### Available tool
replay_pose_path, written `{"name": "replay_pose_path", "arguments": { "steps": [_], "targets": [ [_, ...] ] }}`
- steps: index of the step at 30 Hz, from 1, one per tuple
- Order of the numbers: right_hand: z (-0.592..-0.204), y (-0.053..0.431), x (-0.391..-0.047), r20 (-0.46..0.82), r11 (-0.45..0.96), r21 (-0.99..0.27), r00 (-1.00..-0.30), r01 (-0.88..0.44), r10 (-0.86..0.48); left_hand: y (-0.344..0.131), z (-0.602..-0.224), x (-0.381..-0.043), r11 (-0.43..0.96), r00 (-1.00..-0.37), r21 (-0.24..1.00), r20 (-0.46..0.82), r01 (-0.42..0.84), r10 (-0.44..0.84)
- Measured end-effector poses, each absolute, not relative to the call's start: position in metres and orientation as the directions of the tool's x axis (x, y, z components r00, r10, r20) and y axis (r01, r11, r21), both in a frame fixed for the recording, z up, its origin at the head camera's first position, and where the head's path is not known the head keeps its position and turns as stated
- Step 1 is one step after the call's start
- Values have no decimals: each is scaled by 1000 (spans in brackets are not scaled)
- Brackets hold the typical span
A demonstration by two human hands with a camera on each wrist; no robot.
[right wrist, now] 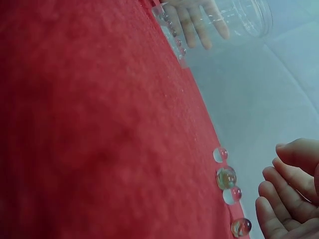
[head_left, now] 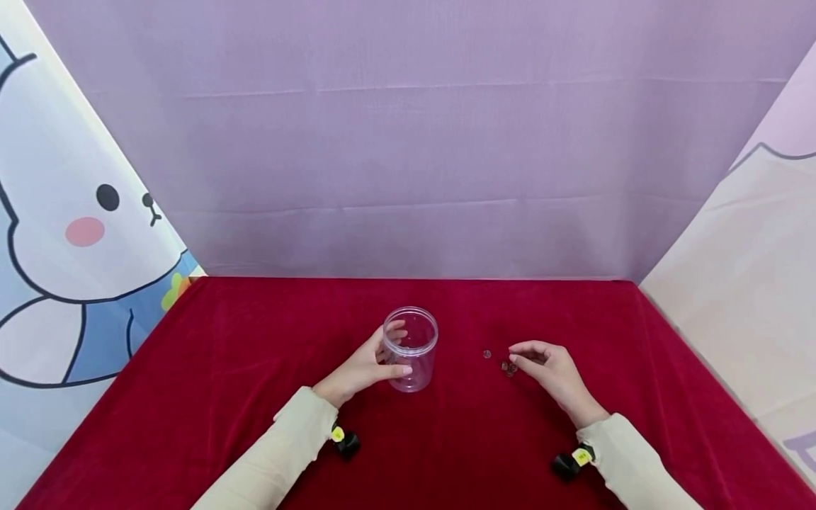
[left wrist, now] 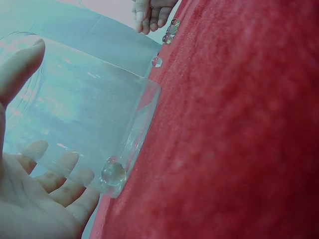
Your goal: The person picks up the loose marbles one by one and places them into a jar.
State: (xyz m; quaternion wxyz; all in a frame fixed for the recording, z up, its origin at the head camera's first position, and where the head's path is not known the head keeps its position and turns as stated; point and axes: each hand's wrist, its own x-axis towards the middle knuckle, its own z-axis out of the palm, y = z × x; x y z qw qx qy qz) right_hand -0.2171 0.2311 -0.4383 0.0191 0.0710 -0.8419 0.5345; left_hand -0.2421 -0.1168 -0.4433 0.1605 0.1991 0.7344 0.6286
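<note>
On the red worktop [head_left: 446, 453] I see the clear jar [head_left: 422, 356] mid-frame, grasped by the left hand [head_left: 366, 363], the right hand [head_left: 554, 370] relaxed and seemingly empty right of centre, and judge the work partly done: some marbles [left wrist: 114, 173] apparently inside, four loose marbles [right wrist: 226, 178] left outside.

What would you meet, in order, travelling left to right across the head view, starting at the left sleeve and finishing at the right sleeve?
Left sleeve, left hand, clear jar, lone marble, marble cluster, right hand, right sleeve.
</note>
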Motion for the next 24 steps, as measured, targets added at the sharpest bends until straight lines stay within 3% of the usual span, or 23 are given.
{"name": "replay_pose_path", "arguments": {
  "steps": [24],
  "targets": [
    [-442, 254, -216, 41, 477, -874, -994, -86, -105, -116, -443, -242, 130, -872, 988, 5, 79, 489]
  ]
}}
